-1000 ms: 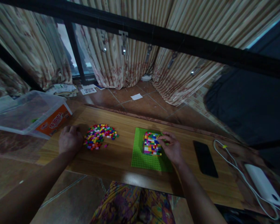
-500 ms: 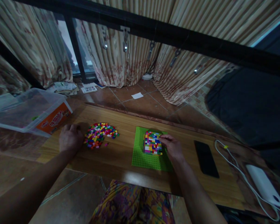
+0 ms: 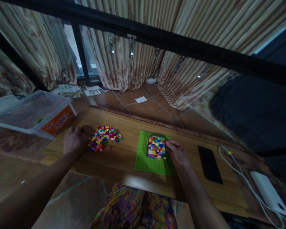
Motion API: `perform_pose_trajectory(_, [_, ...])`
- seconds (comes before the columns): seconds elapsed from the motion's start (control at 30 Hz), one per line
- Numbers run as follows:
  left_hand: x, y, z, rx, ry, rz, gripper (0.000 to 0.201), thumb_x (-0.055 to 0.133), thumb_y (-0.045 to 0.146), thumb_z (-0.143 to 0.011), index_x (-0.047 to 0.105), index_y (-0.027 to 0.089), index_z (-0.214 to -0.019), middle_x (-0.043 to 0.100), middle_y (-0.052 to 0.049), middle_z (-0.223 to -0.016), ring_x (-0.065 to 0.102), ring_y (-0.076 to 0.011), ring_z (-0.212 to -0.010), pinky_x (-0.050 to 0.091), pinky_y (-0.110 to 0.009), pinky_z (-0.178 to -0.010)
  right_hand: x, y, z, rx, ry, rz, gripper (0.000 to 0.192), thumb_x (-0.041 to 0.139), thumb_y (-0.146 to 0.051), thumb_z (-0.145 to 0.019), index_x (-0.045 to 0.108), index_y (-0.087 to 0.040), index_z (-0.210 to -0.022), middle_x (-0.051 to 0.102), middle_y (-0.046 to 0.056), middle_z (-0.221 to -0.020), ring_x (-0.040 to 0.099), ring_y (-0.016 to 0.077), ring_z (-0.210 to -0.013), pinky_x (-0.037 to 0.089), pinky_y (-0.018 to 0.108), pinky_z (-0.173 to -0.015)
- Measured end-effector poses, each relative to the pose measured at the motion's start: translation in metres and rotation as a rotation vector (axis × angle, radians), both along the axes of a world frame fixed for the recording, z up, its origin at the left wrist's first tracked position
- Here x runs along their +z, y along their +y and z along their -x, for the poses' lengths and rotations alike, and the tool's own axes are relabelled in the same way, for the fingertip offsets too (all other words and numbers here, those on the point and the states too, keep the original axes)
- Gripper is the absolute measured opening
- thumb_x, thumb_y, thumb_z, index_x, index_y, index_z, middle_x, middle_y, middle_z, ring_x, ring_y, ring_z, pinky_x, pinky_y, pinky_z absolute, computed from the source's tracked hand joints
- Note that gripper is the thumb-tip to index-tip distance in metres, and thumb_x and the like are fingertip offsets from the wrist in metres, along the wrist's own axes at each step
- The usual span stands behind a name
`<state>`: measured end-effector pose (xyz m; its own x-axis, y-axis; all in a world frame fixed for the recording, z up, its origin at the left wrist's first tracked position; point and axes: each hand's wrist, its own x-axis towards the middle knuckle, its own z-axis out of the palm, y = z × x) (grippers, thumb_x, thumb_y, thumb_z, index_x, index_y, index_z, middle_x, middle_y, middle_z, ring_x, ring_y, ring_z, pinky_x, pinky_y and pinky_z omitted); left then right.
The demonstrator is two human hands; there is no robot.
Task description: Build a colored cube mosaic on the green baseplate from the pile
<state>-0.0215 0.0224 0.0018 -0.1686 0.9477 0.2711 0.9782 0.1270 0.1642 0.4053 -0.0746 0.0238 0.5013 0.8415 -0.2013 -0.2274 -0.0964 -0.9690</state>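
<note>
On a green baseplate (image 3: 143,159) stands a rectangular build of small multicoloured bricks (image 3: 156,147). Against its right edge are the fingertips of my right hand (image 3: 178,156), loosely stretched out, with no brick visible in them. A loose pile of small coloured bricks (image 3: 101,136) lies on the left part of the wooden board. Just left of that pile rests my left hand (image 3: 74,140), its fingers curled down toward the board. Whatever those fingers may hold is hidden beneath the hand.
A clear plastic box (image 3: 33,117) with an orange label stands at the left end of the wooden board (image 3: 124,152). To the right lie a black phone (image 3: 209,164), a white cable (image 3: 240,173) and a white power bank (image 3: 269,192). A black rail (image 3: 143,27) crosses above.
My right hand's fingertips have drawn back from the top of the brick build to its right edge. The left hand stays beside the pile. The view has shifted slightly.
</note>
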Motion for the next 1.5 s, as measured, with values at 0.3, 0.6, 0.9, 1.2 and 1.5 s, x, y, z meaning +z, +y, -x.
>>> perform_pose_trajectory(0.3, [0.003, -0.002, -0.004, -0.003, -0.048, -0.012, 0.032, 0.041, 0.02, -0.086, 0.065, 0.013, -0.106, 0.059, -0.016, -0.106, 0.057, -0.0275, -0.099, 0.047, -0.038, -0.085, 0.032, -0.03, 0.04, -0.105, -0.191, -0.094, 0.025, 0.08, -0.04, -0.066, 0.07, -0.019, -0.074, 0.066, -0.001, -0.07, 0.057, 0.0111, -0.063, 0.044, 0.024, -0.06])
perform_pose_trajectory(0.6, [-0.002, -0.004, -0.004, 0.015, -0.073, -0.011, 0.031, 0.042, 0.017, -0.083, 0.065, 0.016, -0.104, 0.061, -0.013, -0.106, 0.057, -0.0259, -0.1, 0.046, -0.036, -0.088, 0.012, -0.044, 0.161, 0.509, -0.547, -0.14, 0.015, 0.062, -0.035, -0.083, 0.071, -0.023, -0.084, 0.069, 0.003, -0.084, 0.063, 0.0186, -0.079, 0.049, 0.03, -0.071])
perform_pose_trajectory(0.9, [-0.004, -0.004, -0.004, 0.018, -0.101, -0.011, 0.028, 0.043, 0.014, -0.085, 0.065, 0.016, -0.103, 0.061, -0.013, -0.106, 0.057, -0.0245, -0.101, 0.046, -0.035, -0.09, -0.009, -0.027, 0.19, 0.642, -0.668, -0.168, 0.016, 0.054, -0.029, -0.085, 0.068, -0.022, -0.089, 0.067, 0.006, -0.09, 0.063, 0.0208, -0.086, 0.05, 0.033, -0.075])
perform_pose_trajectory(1.2, [-0.004, -0.005, -0.004, 0.002, -0.103, -0.036, 0.029, 0.043, 0.016, -0.086, 0.064, 0.017, -0.105, 0.06, -0.012, -0.106, 0.056, -0.025, -0.102, 0.047, -0.036, -0.091, -0.014, -0.027, 0.187, 0.632, -0.688, -0.201, 0.017, 0.053, -0.029, -0.088, 0.068, -0.021, -0.089, 0.068, 0.007, -0.09, 0.063, 0.021, -0.087, 0.05, 0.034, -0.077])
perform_pose_trajectory(1.5, [-0.003, -0.006, -0.005, -0.001, -0.118, -0.024, 0.025, 0.043, 0.017, -0.088, 0.064, 0.016, -0.101, 0.06, -0.012, -0.106, 0.056, -0.0239, -0.101, 0.045, -0.036, -0.092, -0.012, 0.019, 0.183, 0.546, -0.842, -0.325, 0.025, 0.05, -0.038, -0.092, 0.066, -0.022, -0.104, 0.067, 0.009, -0.102, 0.062, 0.0229, -0.097, 0.049, 0.037, -0.087])
